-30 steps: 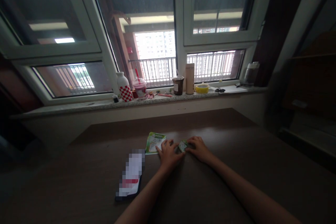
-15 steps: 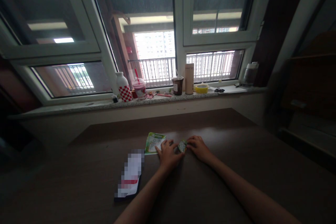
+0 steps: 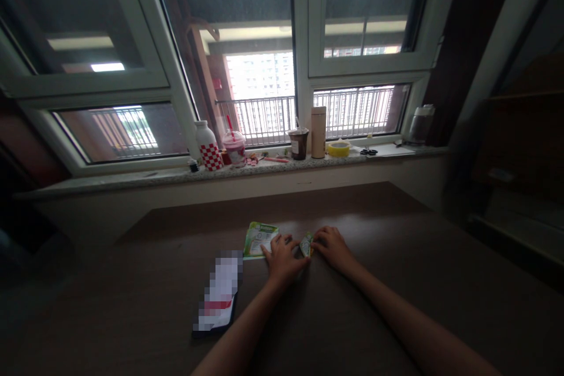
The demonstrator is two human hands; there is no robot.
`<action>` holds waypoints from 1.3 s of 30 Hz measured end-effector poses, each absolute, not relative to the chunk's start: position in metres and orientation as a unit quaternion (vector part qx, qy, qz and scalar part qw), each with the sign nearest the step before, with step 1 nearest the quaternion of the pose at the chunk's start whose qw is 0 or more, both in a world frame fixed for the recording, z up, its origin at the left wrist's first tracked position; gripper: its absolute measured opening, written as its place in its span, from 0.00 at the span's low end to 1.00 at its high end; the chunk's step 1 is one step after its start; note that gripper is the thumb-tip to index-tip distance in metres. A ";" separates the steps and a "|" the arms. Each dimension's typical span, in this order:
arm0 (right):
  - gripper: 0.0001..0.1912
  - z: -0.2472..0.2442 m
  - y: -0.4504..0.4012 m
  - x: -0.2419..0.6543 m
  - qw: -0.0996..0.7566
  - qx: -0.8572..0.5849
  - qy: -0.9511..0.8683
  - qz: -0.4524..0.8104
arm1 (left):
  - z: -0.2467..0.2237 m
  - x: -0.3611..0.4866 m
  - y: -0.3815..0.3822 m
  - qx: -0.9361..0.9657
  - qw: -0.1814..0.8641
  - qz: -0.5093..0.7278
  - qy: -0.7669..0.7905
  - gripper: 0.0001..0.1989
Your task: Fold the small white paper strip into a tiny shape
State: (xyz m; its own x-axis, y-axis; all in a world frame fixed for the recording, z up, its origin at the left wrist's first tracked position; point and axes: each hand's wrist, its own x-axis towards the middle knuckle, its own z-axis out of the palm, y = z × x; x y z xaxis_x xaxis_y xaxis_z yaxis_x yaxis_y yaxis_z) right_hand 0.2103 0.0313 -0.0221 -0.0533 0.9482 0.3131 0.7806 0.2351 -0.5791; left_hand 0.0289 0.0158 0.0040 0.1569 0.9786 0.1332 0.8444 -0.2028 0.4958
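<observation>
A small green and white packet (image 3: 306,244) is on the brown table between my two hands. My left hand (image 3: 282,257) has its fingers spread, with the thumb and a fingertip at the packet's left and lower edges. The fingers of my right hand (image 3: 331,245) are bent together and pinch the packet's right edge. A larger green and white sheet (image 3: 259,241) lies flat just left of my left hand, partly under its fingers. Further left and nearer is a phone-like dark-edged object (image 3: 220,291) whose top is pixelated.
Along the windowsill (image 3: 171,173) stand a checkered bottle (image 3: 209,147), a pink drink cup (image 3: 235,150), a dark cup (image 3: 298,144), a tan flask (image 3: 318,133), yellow tape (image 3: 338,150), black scissors (image 3: 369,152) and a jar (image 3: 422,124). The brown table (image 3: 352,202) spreads below the sill.
The fingers of my right hand have shifted slightly left over the small packet, which now looks narrower and more tilted. My left hand has hardly moved.
</observation>
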 end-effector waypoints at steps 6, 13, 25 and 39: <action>0.07 -0.019 0.030 0.207 0.324 -0.611 -0.714 0.109 | 0.006 0.029 0.015 0.748 0.157 0.199 0.613 0.23; 0.06 -0.017 0.030 0.203 0.327 -0.625 -0.700 0.111 | 0.004 0.029 0.016 0.750 0.152 0.212 0.608 0.22; 0.05 -0.023 0.036 0.209 0.386 -0.618 -0.662 0.176 | 0.004 0.029 0.016 0.745 0.157 0.221 0.610 0.22; 0.05 -0.021 0.033 0.209 0.373 -0.603 -0.686 0.161 | 0.002 0.031 0.015 0.742 0.153 0.245 0.605 0.18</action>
State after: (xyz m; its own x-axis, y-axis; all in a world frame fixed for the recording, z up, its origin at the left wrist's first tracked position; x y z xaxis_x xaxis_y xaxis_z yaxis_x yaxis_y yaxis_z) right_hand 0.2091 0.0332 -0.0212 0.0063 0.9481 0.3180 0.7078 0.2204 -0.6712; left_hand 0.0307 0.0152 0.0021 0.1490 0.9726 0.1787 0.8234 -0.2221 0.5222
